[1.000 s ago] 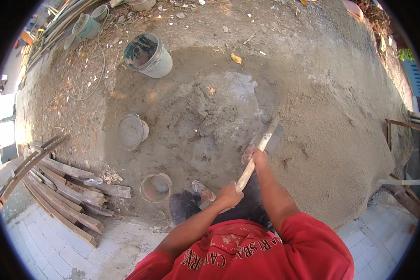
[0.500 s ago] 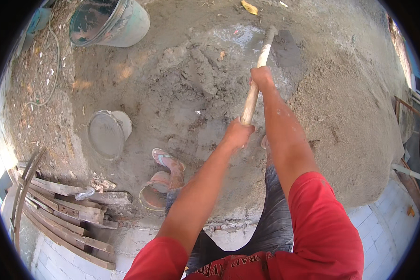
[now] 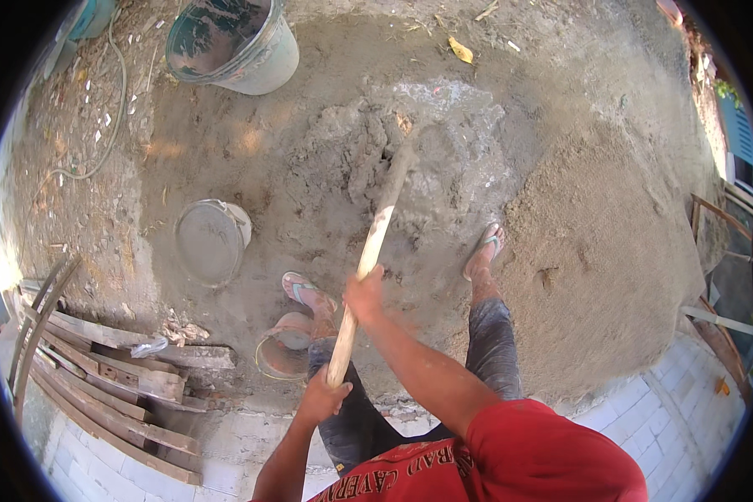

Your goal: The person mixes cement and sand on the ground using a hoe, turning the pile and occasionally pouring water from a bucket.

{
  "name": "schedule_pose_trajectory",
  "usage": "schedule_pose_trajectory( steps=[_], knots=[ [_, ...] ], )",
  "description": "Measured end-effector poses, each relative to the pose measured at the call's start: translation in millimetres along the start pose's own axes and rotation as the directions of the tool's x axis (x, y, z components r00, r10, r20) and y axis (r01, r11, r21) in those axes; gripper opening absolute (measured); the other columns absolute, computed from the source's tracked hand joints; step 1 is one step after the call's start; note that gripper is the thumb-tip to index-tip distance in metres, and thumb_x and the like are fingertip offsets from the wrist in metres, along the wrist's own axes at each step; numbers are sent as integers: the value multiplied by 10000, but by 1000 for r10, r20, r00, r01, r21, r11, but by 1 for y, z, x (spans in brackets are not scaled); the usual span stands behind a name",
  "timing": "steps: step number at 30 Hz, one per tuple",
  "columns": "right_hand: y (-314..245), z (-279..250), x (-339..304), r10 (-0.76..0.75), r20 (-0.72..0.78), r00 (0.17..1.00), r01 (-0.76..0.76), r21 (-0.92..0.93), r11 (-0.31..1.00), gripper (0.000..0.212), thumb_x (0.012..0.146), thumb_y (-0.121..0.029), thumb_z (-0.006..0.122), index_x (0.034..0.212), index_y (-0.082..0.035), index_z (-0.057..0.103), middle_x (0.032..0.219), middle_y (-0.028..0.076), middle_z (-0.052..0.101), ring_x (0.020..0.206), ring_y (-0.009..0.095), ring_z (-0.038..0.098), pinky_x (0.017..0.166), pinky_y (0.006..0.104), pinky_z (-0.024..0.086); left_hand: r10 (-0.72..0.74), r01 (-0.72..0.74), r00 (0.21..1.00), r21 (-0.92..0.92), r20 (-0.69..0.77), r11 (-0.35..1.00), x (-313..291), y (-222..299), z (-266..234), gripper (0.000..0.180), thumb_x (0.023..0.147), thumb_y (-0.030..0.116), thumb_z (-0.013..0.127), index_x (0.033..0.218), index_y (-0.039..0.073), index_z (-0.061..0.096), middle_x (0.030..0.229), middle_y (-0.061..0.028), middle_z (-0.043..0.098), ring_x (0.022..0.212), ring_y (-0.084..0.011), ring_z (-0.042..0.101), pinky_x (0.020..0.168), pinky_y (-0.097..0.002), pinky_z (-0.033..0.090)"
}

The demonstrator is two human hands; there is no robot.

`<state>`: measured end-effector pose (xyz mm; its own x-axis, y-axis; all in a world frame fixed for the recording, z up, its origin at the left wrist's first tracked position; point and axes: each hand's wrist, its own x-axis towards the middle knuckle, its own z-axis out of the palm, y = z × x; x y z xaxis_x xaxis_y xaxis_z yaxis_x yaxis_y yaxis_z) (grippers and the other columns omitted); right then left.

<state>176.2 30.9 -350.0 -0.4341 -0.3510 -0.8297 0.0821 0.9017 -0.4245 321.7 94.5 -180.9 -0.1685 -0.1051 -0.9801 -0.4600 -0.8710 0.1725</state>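
Note:
Both my hands are closed round the pale wooden handle of a hoe. My left hand grips its near end, close to my left thigh. Farther up, my right hand holds the handle near its middle. The hoe's far end reaches into a heap of wet grey mortar in front of me. Its blade is smeared and cannot be made out there. A pale wet patch lies just right of the heap.
A large sand pile rises on the right. At the left stand a big green-grey bucket, a bucket full of grey liquid and a small bucket by my left foot. Wooden planks lie lower left. A hose curves behind.
The hoe has been drawn back toward me and leftward, its head passing from the right side into the mortar heap. Both hands came lower and nearer, still gripping.

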Motion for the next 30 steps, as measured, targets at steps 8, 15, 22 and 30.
schedule_pose_trajectory(
  steps=[8, 15, 22, 30],
  knots=[
    [-62, -38, 22, -256, 19, 967, 253, -235, 939, 495, 870, -184, 594, 1254, 16, 354, 1006, 309, 620, 947, 501, 602, 837, 534, 478, 81, -101, 978, -97, -194, 990, 76, -26, 84, 287, 801, 111, 715, 1000, 21, 528, 630, -26, 530, 437, -118, 504, 397, -301, 413],
    [-206, -48, 264, -390, 156, 908, 409, -539, 737, 531, 875, -215, 591, 1261, 67, 360, 1112, 326, 610, 1058, 437, 619, 895, 456, 521, 342, -237, 940, -741, -10, 629, 224, 197, 124, 169, 880, 113, 597, 993, 92, 472, 642, 21, 462, 484, -68, 429, 402, -257, 356],
    [-89, -17, 168, -180, 214, 960, 275, -592, 758, 552, 831, -150, 583, 1291, 51, 355, 1179, 339, 568, 1135, 453, 565, 935, 494, 481, 73, -77, 997, -698, -36, 711, 160, 68, 121, 138, 833, 78, 614, 834, 61, 476, 611, -8, 470, 442, -100, 440, 377, -282, 367],
    [58, -70, 7, -78, 172, 982, 158, -526, 836, 560, 833, -196, 610, 1256, 70, 357, 1050, 357, 599, 1034, 512, 576, 877, 518, 483, -46, 48, 999, -532, 18, 845, 23, -68, 169, 203, 828, 74, 674, 850, 57, 473, 590, -28, 495, 411, -119, 470, 364, -288, 380]
  ],
)
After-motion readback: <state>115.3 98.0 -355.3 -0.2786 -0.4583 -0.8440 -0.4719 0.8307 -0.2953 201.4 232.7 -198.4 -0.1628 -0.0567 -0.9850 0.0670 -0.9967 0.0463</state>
